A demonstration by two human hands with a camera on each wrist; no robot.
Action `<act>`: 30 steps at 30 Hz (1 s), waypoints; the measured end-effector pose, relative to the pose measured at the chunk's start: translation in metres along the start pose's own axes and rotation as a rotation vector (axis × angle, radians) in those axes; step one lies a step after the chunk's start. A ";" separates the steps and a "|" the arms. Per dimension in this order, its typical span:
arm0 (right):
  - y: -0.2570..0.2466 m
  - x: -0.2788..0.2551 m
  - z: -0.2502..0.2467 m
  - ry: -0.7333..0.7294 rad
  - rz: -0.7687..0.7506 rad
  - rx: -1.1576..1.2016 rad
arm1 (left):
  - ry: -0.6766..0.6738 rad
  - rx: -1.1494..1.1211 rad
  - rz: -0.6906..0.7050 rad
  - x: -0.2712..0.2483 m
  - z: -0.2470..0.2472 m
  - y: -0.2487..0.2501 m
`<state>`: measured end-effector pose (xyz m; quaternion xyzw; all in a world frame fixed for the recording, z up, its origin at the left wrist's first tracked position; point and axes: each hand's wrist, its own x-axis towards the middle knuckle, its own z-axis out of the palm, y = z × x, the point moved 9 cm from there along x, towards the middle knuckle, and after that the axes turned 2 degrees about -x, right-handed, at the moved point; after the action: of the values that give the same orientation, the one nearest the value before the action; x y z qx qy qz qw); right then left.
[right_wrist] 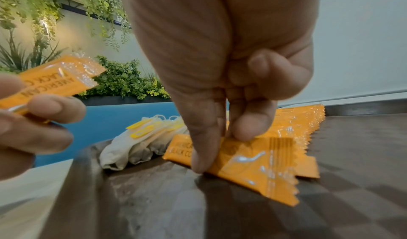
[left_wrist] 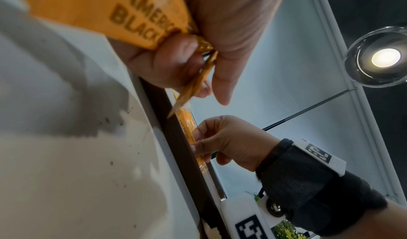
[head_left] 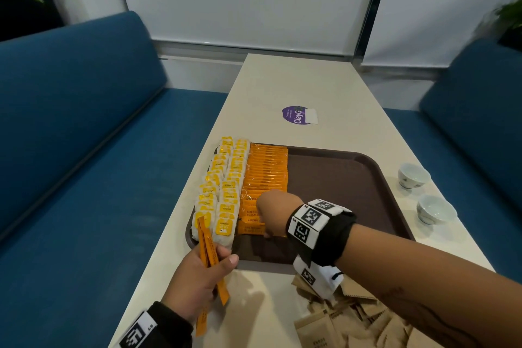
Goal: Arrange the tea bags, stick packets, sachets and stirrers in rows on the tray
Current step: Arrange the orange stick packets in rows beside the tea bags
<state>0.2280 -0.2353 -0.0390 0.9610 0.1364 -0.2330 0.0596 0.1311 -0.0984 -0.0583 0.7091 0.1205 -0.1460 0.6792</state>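
A brown tray (head_left: 353, 178) lies on the pale table. Two rows of white tea bags with yellow tags (head_left: 223, 192) fill its left side, and a row of orange stick packets (head_left: 267, 169) runs beside them. My right hand (head_left: 272, 213) reaches down at the near end of that row and pinches the nearest orange packet (right_wrist: 253, 161) between thumb and fingers, against the tray floor. My left hand (head_left: 203, 277) hovers at the tray's near-left corner and grips a small bundle of orange stick packets (head_left: 210, 254). The same bundle (left_wrist: 105, 11) fills the top of the left wrist view.
Brown paper sugar sachets (head_left: 347, 319) lie piled on the table near the front right. Two small white cups (head_left: 413, 175) stand right of the tray. A purple sticker (head_left: 296, 114) sits farther back. Blue benches (head_left: 70, 150) flank the table.
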 end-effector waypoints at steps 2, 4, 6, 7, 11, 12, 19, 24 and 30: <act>0.001 0.003 -0.003 0.004 0.009 0.006 | -0.006 0.009 -0.004 0.000 0.001 0.000; 0.001 0.006 -0.004 -0.010 0.013 -0.006 | -0.009 0.024 -0.005 -0.001 0.002 0.000; 0.000 0.010 -0.005 -0.010 0.005 0.001 | -0.008 0.032 -0.005 0.000 0.003 0.000; -0.001 0.011 -0.006 -0.011 0.001 0.002 | -0.008 0.035 -0.005 0.000 0.003 0.000; 0.002 0.012 -0.007 -0.036 0.018 0.010 | -0.005 0.031 -0.013 -0.001 0.001 0.001; 0.003 0.013 -0.007 -0.034 0.028 0.027 | -0.004 0.029 -0.017 -0.001 0.001 0.001; 0.017 0.005 -0.014 0.048 0.070 0.196 | -0.022 0.059 -0.035 0.000 0.004 0.000; 0.069 -0.012 -0.026 0.128 0.144 0.308 | -0.053 0.227 0.030 -0.002 0.010 0.011; 0.064 -0.021 -0.016 0.098 -0.003 0.190 | 0.005 0.929 0.295 0.007 0.035 0.066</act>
<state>0.2354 -0.2988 -0.0114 0.9723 0.1180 -0.1977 -0.0391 0.1602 -0.1370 -0.0008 0.9471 -0.0576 -0.0846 0.3041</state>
